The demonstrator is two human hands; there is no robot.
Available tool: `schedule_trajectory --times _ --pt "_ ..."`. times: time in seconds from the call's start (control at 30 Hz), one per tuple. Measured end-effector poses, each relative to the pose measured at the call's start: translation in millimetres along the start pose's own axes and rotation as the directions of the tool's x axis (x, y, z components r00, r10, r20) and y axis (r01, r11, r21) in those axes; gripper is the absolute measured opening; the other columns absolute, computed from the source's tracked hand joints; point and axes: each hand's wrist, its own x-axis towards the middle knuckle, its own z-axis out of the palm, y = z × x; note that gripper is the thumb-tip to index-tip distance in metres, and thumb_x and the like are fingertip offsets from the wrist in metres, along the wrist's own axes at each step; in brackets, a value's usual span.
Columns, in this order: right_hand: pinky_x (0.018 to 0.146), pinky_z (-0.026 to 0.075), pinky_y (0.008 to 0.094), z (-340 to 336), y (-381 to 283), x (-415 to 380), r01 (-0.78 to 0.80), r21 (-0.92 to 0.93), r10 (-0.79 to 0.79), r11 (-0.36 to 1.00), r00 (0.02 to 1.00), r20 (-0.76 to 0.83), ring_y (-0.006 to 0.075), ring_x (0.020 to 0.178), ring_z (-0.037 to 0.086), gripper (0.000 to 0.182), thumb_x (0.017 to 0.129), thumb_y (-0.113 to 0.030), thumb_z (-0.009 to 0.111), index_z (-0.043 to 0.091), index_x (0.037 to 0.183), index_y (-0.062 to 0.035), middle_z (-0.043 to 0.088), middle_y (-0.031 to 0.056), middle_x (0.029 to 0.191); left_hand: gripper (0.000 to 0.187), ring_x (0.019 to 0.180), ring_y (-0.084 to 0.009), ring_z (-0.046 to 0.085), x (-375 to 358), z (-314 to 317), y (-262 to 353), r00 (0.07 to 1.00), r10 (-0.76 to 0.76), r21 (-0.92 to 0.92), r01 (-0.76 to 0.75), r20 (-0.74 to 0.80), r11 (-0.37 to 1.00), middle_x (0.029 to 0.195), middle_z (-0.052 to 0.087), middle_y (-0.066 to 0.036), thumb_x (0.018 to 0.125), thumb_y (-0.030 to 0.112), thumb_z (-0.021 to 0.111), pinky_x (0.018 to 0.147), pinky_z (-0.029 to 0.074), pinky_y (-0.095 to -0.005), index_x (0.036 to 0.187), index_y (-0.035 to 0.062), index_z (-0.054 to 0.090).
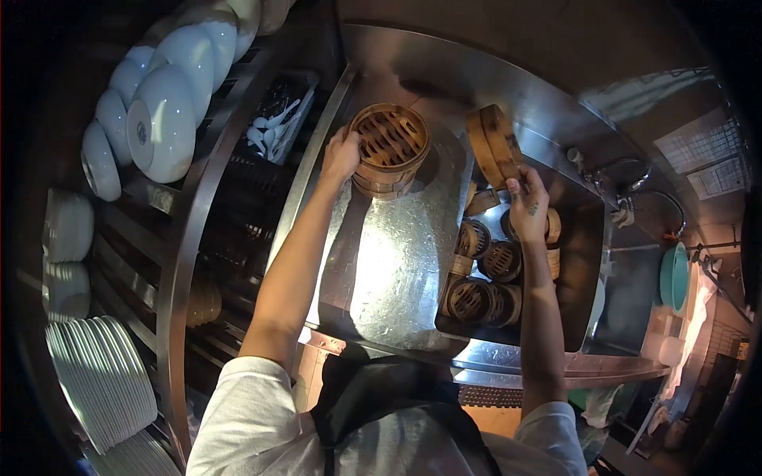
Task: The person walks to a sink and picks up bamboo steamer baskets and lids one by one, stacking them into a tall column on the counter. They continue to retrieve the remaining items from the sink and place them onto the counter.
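Note:
My left hand [342, 153] grips the rim of the top bamboo steamer basket [389, 136], whose slatted base shows. It sits on a stack of steamer baskets on the steel counter [381, 270]. My right hand [529, 194] holds another bamboo steamer basket [494, 147] by its lower edge, tilted on its side above the sink. Below it, several smaller bamboo steamers [500, 261] lie jumbled in the sink basin, some partly covered by my right forearm.
White bowls [163, 123] and stacked plates [103, 381] fill the rack on my left. A tray of white spoons [274, 127] stands beyond it. A tap [635, 181] rises behind the sink [583, 238], and a teal basin [674, 276] is at the far right.

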Motion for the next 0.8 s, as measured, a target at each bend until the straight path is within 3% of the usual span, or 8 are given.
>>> schedule_trajectory --times 0.13,0.43,0.53,0.63,0.8 --pt "0.073 0.044 0.0299 5.6 20.4 -6.5 -0.029 0.003 0.029 1.0 0.999 0.014 0.0212 0.078 0.057 0.023 0.082 -0.012 0.061 0.055 0.098 0.0024 0.059 0.0142 0.087 0.044 0.101 -0.0276 0.054 -1.7 -8.6 4.2 0.995 -0.073 -0.04 0.076 0.062 0.996 0.104 0.059 -0.019 0.08 0.024 0.038 0.088 0.039 -0.0329 0.114 -0.0008 0.052" --pt "0.073 0.044 0.0353 37.3 35.0 17.0 -0.085 -0.151 0.094 0.985 0.994 0.055 0.0348 0.082 0.056 0.023 0.076 -0.009 0.063 0.056 0.095 0.0019 0.058 0.0193 0.089 0.042 0.096 -0.0245 0.055 -7.4 -14.5 15.9 0.993 -0.089 0.004 0.089 0.081 0.996 0.099 0.06 -0.016 0.082 0.023 0.039 0.085 0.039 -0.0312 0.112 -0.0022 0.052" --pt "0.075 0.042 0.0426 58.9 59.6 29.4 0.088 -0.289 -0.051 0.953 0.99 0.133 0.0374 0.088 0.052 0.019 0.073 -0.005 0.06 0.056 0.091 0.0009 0.056 0.0189 0.089 0.043 0.097 -0.0243 0.055 0.3 -14.9 8.4 0.991 -0.09 0.034 0.087 0.103 0.996 0.102 0.059 -0.016 0.082 0.022 0.04 0.086 0.04 -0.0307 0.115 -0.0021 0.051" --pt "0.072 0.042 0.0425 82.7 76.5 37.6 0.198 -0.382 -0.154 0.903 0.978 0.143 0.0388 0.084 0.052 0.018 0.072 -0.002 0.059 0.054 0.089 0.0005 0.055 0.0195 0.085 0.043 0.099 -0.0237 0.055 -2.2 -17.6 10.8 0.984 -0.132 0.031 0.129 0.123 0.991 0.105 0.059 -0.017 0.081 0.021 0.04 0.086 0.04 -0.03 0.117 -0.0019 0.05" --pt "0.08 0.039 0.0451 117.9 101.3 44.4 0.239 -0.567 -0.107 0.789 0.961 0.257 0.0344 0.094 0.05 0.019 0.074 -0.01 0.059 0.055 0.091 -0.0024 0.056 0.0148 0.094 0.046 0.099 -0.0214 0.054 1.3 -13.1 0.0 0.984 -0.085 -0.16 0.11 0.156 0.981 0.107 0.058 -0.014 0.08 0.018 0.04 0.087 0.039 -0.0287 0.12 -0.0023 0.048"
